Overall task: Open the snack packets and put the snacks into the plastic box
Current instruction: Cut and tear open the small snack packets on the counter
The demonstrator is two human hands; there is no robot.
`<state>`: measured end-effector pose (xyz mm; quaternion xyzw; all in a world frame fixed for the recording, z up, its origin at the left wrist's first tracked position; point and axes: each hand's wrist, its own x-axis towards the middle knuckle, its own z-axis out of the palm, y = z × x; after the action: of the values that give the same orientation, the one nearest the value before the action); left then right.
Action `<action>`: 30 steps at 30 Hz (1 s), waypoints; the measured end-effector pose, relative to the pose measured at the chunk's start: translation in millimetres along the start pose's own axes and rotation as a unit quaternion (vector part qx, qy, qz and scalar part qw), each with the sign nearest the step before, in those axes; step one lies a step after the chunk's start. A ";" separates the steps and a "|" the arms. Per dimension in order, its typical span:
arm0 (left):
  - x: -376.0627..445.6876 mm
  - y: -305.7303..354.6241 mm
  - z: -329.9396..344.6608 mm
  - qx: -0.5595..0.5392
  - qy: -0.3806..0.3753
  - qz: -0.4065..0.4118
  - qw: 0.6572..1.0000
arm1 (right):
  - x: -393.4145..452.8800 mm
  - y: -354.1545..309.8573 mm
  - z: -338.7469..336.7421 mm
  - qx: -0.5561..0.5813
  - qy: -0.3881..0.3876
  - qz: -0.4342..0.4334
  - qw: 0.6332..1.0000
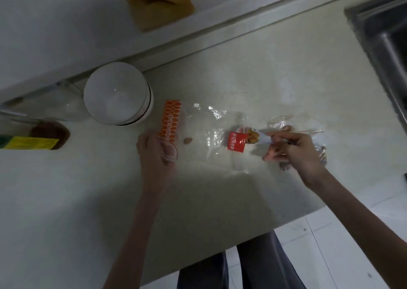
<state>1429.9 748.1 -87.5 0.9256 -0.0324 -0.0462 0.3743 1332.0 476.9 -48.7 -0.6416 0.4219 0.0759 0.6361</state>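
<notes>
A large clear snack bag [211,130] with an orange patterned header [170,121] lies flat on the pale counter. My left hand [157,150] grips the near end of that orange header. My right hand [293,148] pinches the clear end of a small red packet [236,142] with yellow-brown snacks showing inside it. One loose brown snack [188,140] lies on the counter between my hands. A round white plastic box [117,99] stands open at the back left, and it looks empty.
A clear lid or container [66,103] sits left of the box. A bottle with a yellow label [30,137] lies at the far left. Crumpled clear wrappers [284,121] lie around my right hand. A steel sink [387,46] is at the right; the counter edge runs lower right.
</notes>
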 end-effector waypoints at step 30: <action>-37.6 84.3 -3.0 -0.052 -0.128 0.170 0.976 | -116.7 -94.2 38.0 -0.496 0.007 -0.324 0.805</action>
<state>1390.7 693.3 -24.4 0.8721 -0.2343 -0.1012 0.4174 1335.0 546.7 89.3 -0.9696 0.0985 0.0602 0.2158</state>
